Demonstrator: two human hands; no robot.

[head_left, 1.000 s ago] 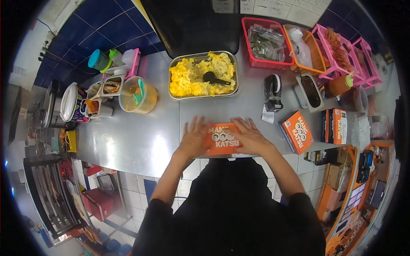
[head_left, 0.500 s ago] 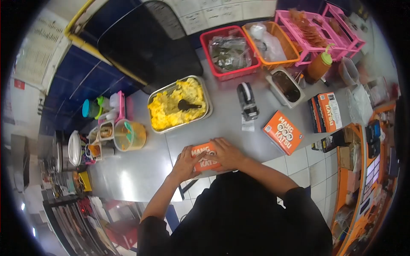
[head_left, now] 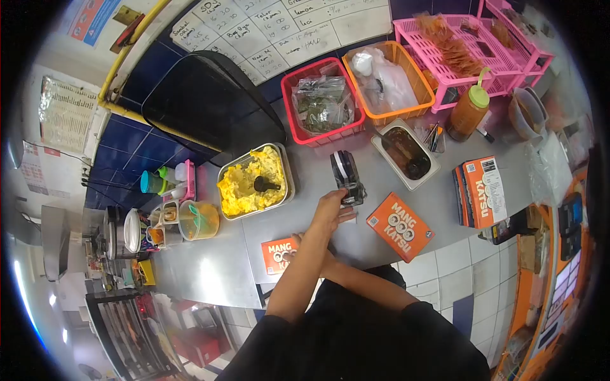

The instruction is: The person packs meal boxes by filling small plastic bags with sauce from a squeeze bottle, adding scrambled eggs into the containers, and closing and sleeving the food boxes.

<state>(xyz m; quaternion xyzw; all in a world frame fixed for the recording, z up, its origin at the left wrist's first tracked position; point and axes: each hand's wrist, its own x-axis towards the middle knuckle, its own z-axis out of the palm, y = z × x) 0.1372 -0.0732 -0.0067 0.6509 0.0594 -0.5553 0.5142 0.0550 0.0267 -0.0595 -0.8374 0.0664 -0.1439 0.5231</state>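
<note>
My arms are crossed over the counter's front edge. My left hand (head_left: pixel 332 209) reaches to the black device (head_left: pixel 347 176), its thumb at the lower end and its other fingers stretched out beside a white paper slip (head_left: pixel 349 220). Under my left forearm, my right hand (head_left: pixel 326 261) grips the right end of a small orange "Mango Katsu" box (head_left: pixel 274 254); the forearm hides much of that hand. To the right lies a second orange box (head_left: pixel 399 226). Behind the gripped box stands a steel tray (head_left: pixel 255 211) of yellow food with a black utensil (head_left: pixel 265 183) in it.
Along the back are a red basket (head_left: pixel 327 138), an orange basket (head_left: pixel 402 114) and a pink rack (head_left: pixel 468 57). A steel pan (head_left: pixel 417 182) of dark sauce and a sauce bottle (head_left: pixel 467 112) stand right. More orange boxes (head_left: pixel 481 192) lie at right; tubs (head_left: pixel 199 221) at left.
My left hand has let go of the small orange box and crossed rightward over my right arm to the black device. My right hand stays at the box. The camera view has shifted.
</note>
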